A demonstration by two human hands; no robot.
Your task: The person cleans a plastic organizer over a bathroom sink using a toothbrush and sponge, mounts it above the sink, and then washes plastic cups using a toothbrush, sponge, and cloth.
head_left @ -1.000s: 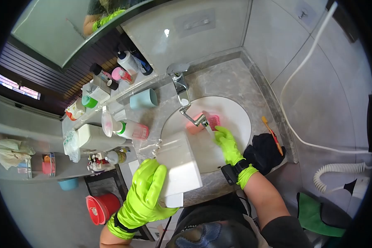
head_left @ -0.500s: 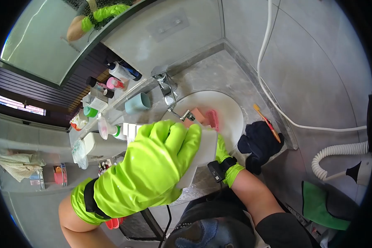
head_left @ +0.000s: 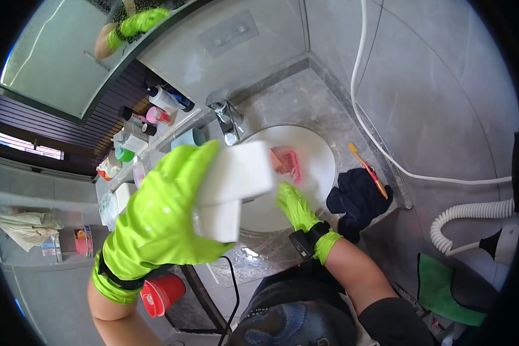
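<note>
My left hand [head_left: 161,202], in a bright green rubber glove, grips a white box-like plastic piece [head_left: 239,173] with a second white section below it, in front of the basin. What the piece is I cannot make out. My right hand [head_left: 297,207], gloved the same way, reaches over the near side of the white basin [head_left: 327,155]; its fingers stretch out with nothing visible in them. Past those fingertips, a pink mesh-like item [head_left: 294,166] and a paler pink block [head_left: 278,158] lie in the basin. The chrome tap [head_left: 228,118] stands behind.
Dark cloth [head_left: 357,196] with an orange toothbrush [head_left: 369,170] lies on the right of the counter. Bottles [head_left: 164,101] and a light blue cup [head_left: 189,137] line the back left. A red bucket [head_left: 162,294] is below. A white hose [head_left: 380,138] hangs along the wall.
My left hand has moved left with the white piece, now turned and blurred, uncovering more of the basin. My right hand has come into fuller view. The red bucket shows more.
</note>
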